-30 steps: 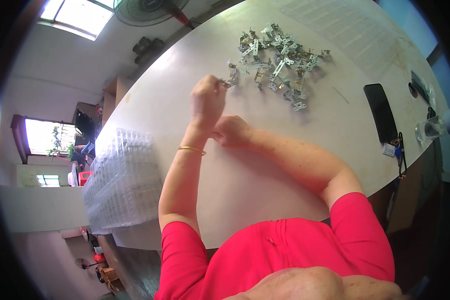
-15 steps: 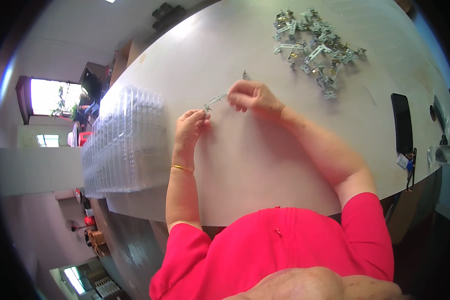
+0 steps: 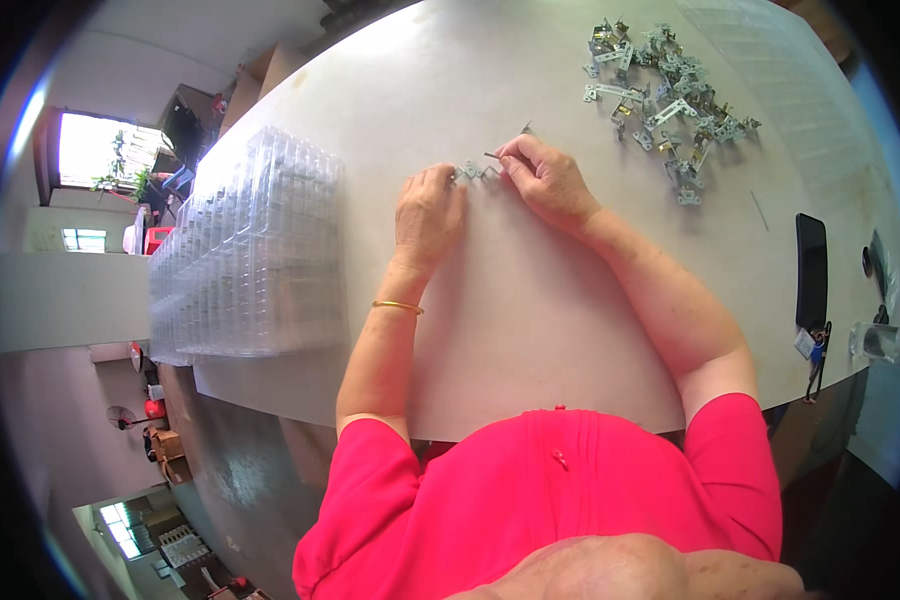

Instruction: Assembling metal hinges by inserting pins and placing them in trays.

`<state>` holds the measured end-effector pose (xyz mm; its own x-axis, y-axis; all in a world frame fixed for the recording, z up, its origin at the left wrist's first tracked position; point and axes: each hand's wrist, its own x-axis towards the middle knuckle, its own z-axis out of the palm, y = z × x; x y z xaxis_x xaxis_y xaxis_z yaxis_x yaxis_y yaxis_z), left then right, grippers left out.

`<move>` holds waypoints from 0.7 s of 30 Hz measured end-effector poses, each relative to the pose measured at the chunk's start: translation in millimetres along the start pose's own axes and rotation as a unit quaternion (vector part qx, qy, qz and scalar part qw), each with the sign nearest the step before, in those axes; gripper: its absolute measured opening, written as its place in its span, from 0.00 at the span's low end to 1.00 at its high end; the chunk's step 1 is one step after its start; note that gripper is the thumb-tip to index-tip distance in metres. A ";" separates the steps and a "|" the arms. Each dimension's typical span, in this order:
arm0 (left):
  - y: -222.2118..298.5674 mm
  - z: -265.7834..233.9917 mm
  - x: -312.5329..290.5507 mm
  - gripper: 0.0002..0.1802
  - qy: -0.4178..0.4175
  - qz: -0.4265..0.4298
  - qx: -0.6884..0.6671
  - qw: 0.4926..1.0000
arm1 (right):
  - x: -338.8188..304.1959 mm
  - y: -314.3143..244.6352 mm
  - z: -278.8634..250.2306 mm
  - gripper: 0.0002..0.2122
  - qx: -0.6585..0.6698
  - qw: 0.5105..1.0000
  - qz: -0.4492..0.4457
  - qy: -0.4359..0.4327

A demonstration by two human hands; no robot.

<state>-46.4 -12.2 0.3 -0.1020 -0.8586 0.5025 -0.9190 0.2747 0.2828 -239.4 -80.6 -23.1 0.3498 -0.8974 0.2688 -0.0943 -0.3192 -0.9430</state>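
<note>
Small metal part point(image 3: 470, 171) pinched by both hands, white table point(image 3: 530, 300), window point(image 3: 100, 150) beyond.

Red short-sleeved top point(image 3: 560, 490), gold bangle point(image 3: 398, 306)

metal part point(image 3: 470, 172) half hidden by fingers point(image 3: 448, 182)

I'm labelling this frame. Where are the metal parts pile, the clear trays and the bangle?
Parts pile point(image 3: 670, 100), head view, middle of the heap.
Clear trays point(image 3: 260, 250), head view, top of the stack.
Bangle point(image 3: 398, 306), head view, band on the left wrist.
</note>
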 end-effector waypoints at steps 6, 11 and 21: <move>7.1 11.6 2.8 0.10 0.003 -0.153 -0.087 0.984 | 8.2 19.5 -2.0 0.03 -0.022 0.987 -0.079 0.140; 15.3 -2.3 -0.7 0.09 -0.010 -0.350 -0.477 0.806 | -0.8 -6.2 -4.7 0.03 0.002 0.997 -0.015 0.073; 17.9 4.3 -8.0 0.09 0.000 -0.378 -0.562 0.735 | -7.2 -15.3 -1.3 0.04 -0.020 0.999 -0.026 -0.016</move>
<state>-63.6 -2.3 -2.1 0.2763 -0.9498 -0.1468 0.1828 -0.0981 0.9783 -241.7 -69.7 -10.3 0.3842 -0.8693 0.3109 -0.1113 -0.3779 -0.9191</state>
